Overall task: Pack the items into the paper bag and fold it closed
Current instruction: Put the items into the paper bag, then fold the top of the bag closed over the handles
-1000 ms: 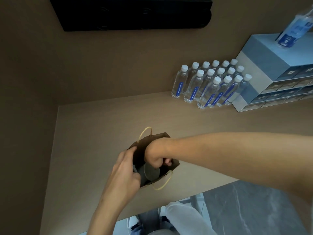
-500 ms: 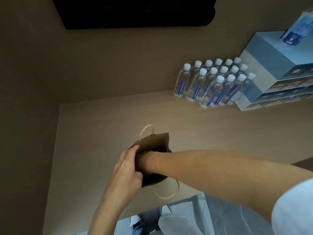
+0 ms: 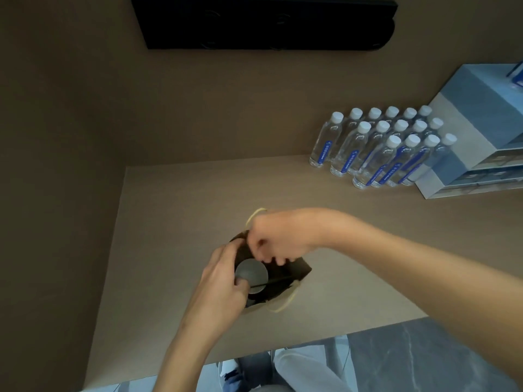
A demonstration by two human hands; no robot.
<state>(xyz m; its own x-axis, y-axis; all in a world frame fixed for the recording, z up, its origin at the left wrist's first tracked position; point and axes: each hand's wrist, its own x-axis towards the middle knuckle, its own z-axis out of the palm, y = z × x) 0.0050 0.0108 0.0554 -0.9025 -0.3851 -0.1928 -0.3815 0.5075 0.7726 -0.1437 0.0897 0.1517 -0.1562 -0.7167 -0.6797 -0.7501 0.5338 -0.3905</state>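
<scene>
A brown paper bag (image 3: pixel 298 274) stands open on the table near its front edge, with pale cord handles on its far and near sides. Inside it I see the round grey top of an item (image 3: pixel 252 274) and a thin dark stick lying across the opening. My left hand (image 3: pixel 218 281) grips the bag's left rim, thumb at the inside edge. My right hand (image 3: pixel 278 239) is blurred above the far rim, its fingers curled down and pinched on that edge.
Several water bottles (image 3: pixel 376 148) with white caps stand at the back right, next to a stack of blue and white boxes (image 3: pixel 475 131). A black bar (image 3: pixel 266 21) hangs on the back wall. A side wall bounds the table (image 3: pixel 175 222) on the left.
My right hand, which reached deep into the bag, has come up out of it to the far rim. The grey item inside is visible again. My left hand stays on the rim.
</scene>
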